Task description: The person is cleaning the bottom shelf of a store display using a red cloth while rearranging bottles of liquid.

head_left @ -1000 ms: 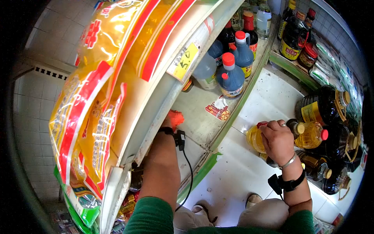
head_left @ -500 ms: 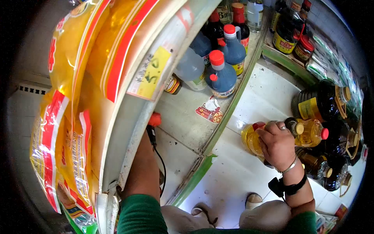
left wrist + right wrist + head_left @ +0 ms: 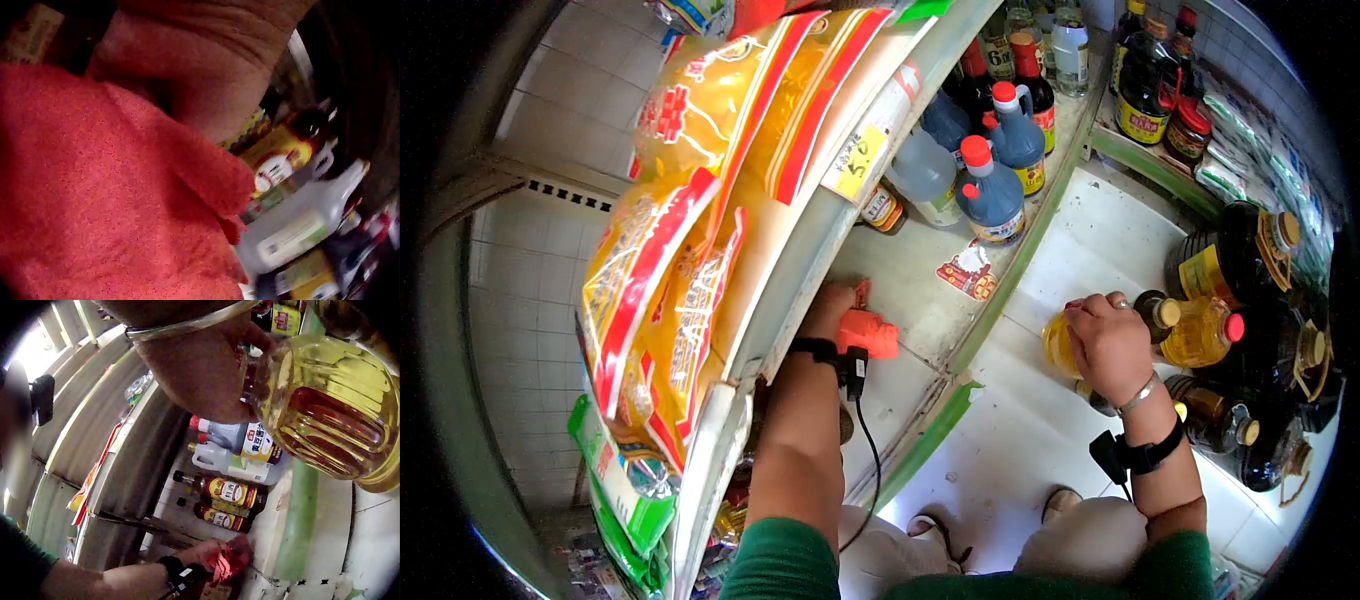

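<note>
In the head view the left hand (image 3: pixel 828 308) reaches under the upper shelf and holds a red cloth (image 3: pixel 867 333) over the lower shelf board. The cloth (image 3: pixel 125 187) fills much of the left wrist view, bunched against the hand (image 3: pixel 187 69); the fingertips are hidden. The right hand (image 3: pixel 1111 345) grips the neck of a bottle of yellow oil (image 3: pixel 1058 345) above the white floor tiles. Close up in the right wrist view, the oil bottle (image 3: pixel 337 412) appears tilted, its neck inside the curled hand (image 3: pixel 200 375).
Blue jugs with red caps (image 3: pixel 992 195) and a clear jug (image 3: pixel 925 175) stand on the lower shelf (image 3: pixel 900 270). Bags of yellow goods (image 3: pixel 670 240) overhang the upper shelf edge at left. Large dark bottles (image 3: pixel 1215 265) and another oil bottle (image 3: pixel 1195 335) stand on the right.
The left hand and red cloth show more fully from under the upper shelf, as the head view has shifted. The right hand keeps its hold on the oil bottle.
</note>
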`<act>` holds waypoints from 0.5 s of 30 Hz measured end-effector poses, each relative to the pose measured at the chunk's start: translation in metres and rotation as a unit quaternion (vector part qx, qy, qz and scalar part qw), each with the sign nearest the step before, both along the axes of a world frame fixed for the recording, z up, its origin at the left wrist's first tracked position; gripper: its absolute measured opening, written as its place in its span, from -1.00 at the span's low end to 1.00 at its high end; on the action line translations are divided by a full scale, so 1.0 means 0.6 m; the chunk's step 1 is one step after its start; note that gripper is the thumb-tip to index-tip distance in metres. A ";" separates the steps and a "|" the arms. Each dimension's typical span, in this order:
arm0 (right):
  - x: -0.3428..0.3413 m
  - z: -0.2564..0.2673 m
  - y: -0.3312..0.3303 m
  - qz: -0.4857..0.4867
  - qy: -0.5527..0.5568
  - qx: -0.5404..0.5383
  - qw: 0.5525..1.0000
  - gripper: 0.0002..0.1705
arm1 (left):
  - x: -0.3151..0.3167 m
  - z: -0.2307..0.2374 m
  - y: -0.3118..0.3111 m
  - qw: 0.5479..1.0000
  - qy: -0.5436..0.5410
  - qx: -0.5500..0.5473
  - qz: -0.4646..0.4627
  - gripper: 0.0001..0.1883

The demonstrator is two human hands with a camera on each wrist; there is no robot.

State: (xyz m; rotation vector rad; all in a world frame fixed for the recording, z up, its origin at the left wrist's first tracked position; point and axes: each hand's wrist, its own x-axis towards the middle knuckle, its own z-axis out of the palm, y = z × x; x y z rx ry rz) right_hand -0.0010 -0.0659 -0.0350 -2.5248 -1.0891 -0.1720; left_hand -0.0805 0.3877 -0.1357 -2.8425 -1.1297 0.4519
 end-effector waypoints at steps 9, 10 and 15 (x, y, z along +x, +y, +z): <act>-0.005 -0.001 -0.003 -0.003 -0.007 0.012 1.000 -0.91 | -0.063 0.106 -0.075 0.691 -0.464 -0.504 0.231 -0.66; -0.005 -0.001 -0.003 -0.002 -0.006 0.008 1.000 -0.91 | -0.066 0.092 -0.064 0.691 -0.465 -0.503 0.231 -0.66; -0.005 -0.001 0.000 -0.006 -0.003 0.005 1.000 -0.91 | -0.057 -0.052 0.021 0.958 -0.274 -0.085 0.025 -0.49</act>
